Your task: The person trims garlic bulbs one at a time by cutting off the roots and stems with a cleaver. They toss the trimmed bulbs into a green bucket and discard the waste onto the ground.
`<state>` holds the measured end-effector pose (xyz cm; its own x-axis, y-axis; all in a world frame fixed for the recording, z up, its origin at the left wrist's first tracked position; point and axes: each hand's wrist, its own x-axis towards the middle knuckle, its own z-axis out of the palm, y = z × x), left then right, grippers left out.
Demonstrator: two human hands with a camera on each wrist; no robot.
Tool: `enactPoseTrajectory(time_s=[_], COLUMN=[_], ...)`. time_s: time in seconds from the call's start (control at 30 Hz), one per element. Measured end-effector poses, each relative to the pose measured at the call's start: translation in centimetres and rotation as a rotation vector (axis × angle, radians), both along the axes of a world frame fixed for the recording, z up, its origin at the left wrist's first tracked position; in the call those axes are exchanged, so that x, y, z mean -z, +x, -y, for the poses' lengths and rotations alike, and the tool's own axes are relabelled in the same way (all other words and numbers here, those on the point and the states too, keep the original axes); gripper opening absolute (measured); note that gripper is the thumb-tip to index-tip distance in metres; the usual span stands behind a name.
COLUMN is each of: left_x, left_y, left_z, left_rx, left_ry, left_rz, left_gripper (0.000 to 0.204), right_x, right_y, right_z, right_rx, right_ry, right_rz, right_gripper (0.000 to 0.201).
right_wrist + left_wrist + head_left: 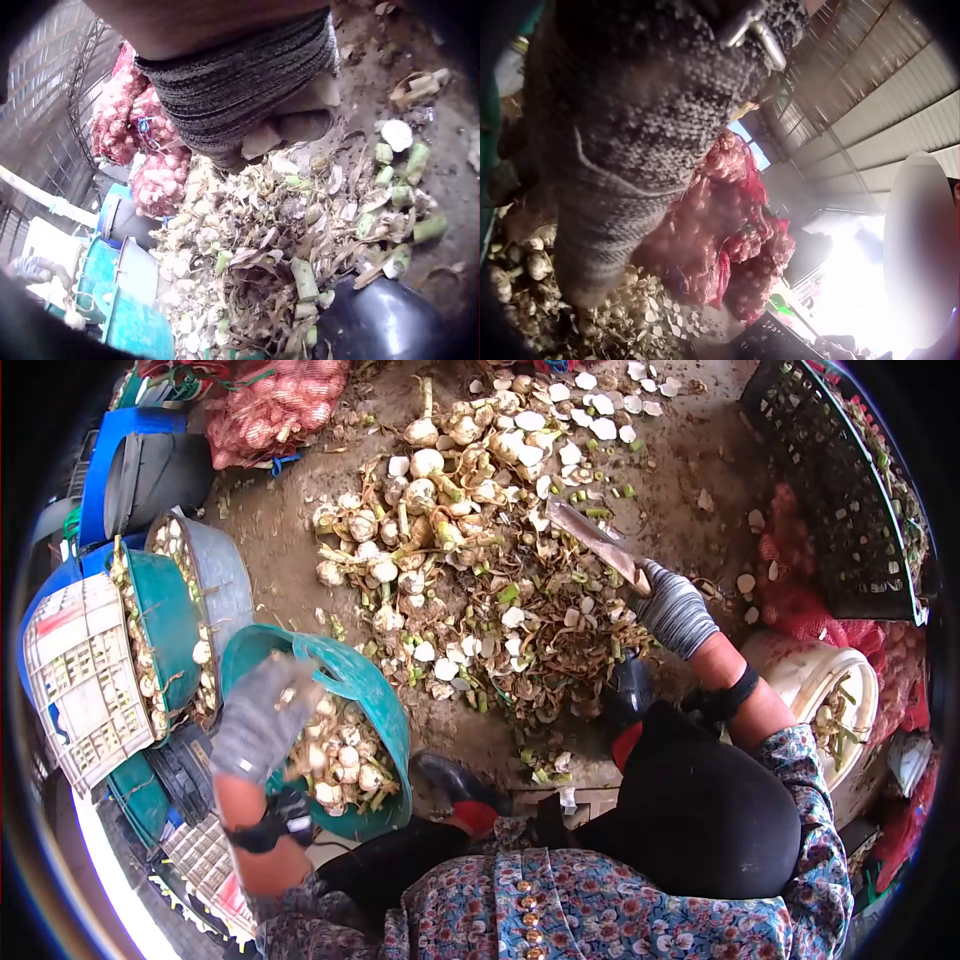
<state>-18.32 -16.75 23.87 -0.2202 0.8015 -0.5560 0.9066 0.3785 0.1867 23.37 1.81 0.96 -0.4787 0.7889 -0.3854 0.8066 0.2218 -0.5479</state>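
Note:
My left hand [262, 720], in a grey knit glove, is over a green tub [375, 685] of garlic bulbs [347, 755]. Its fingers are blurred, and I cannot tell whether they hold anything. In the right wrist view a garlic bulb [73, 315] shows just below the left glove [41, 270]. A striped grey glove covers my right hand [675, 608], which grips a knife [592, 538] by its handle, the broad blade pointing up and left over the pile. Garlic with stalks [420, 490] lies heaped on the floor beyond, mixed with cut stalks and dry trimmings [560, 650].
Tubs of garlic, including a second green tub [165, 630] and a grey tub [225, 580], stand at left. Net sacks [280, 410] lie at the back. On the right are a black crate [830, 490] and a white bucket [860, 710]. My black shoe [628, 685] touches the trimmings.

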Motion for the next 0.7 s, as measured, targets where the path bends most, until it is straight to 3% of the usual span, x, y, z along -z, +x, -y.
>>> enactPoseTrajectory(time_s=[0.1, 0.17, 0.23, 0.3, 0.33, 0.37, 0.43, 0.47, 0.6, 0.63, 0.7], left_x=[5.6, 11.8, 16.9, 20.4, 22.4, 22.5, 22.5, 22.1, 22.9, 22.5, 23.0], left_y=[2.9, 2.7, 2.2, 2.3, 1.4, 2.1, 3.4, 4.3, 2.7, 2.6, 2.5], left_z=[-7.0, -11.1, -16.2, -20.5, -21.3, -21.8, -21.8, -21.3, -16.7, -15.5, -14.6], left_rx=[-0.355, -0.236, -0.213, -0.331, -0.302, -0.394, -0.378, -0.382, -0.087, -0.104, -0.282], left_ry=[0.137, 0.271, 0.158, -0.081, -0.152, -0.185, -0.110, 0.010, 0.372, 0.207, -0.200], left_rz=[0.149, 0.094, -0.147, -0.275, -0.259, -0.257, -0.330, -0.362, -0.387, -0.433, -0.289], left_gripper=[0.052, 0.055, 0.066, 0.081, 0.093, 0.094, 0.091, 0.076, 0.048, 0.049, 0.058], right_x=[0.5, -0.2, -0.8, -0.2, 0.1, 0.0, -0.5, -0.9, -1.2, -1.1, -1.0], right_y=[-0.3, -0.5, -0.3, 0.3, 0.5, 0.4, 0.2, -0.1, -0.4, -0.4, -0.7], right_z=[-0.1, -0.1, 0.0, 0.4, 0.6, 0.7, 0.4, 0.2, -0.2, -0.3, -0.4], right_rx=[-0.024, -0.028, -0.033, -0.039, -0.045, -0.053, -0.065, -0.068, -0.086, -0.084, -0.083], right_ry=[-0.012, -0.021, -0.020, -0.017, -0.011, -0.006, -0.090, -0.131, -0.110, -0.104, -0.091], right_rz=[-0.015, 0.060, 0.081, 0.075, 0.099, 0.122, 0.169, 0.188, 0.099, 0.077, 0.021], right_gripper=[0.040, 0.038, 0.037, 0.038, 0.039, 0.039, 0.043, 0.045, 0.040, 0.039, 0.038])
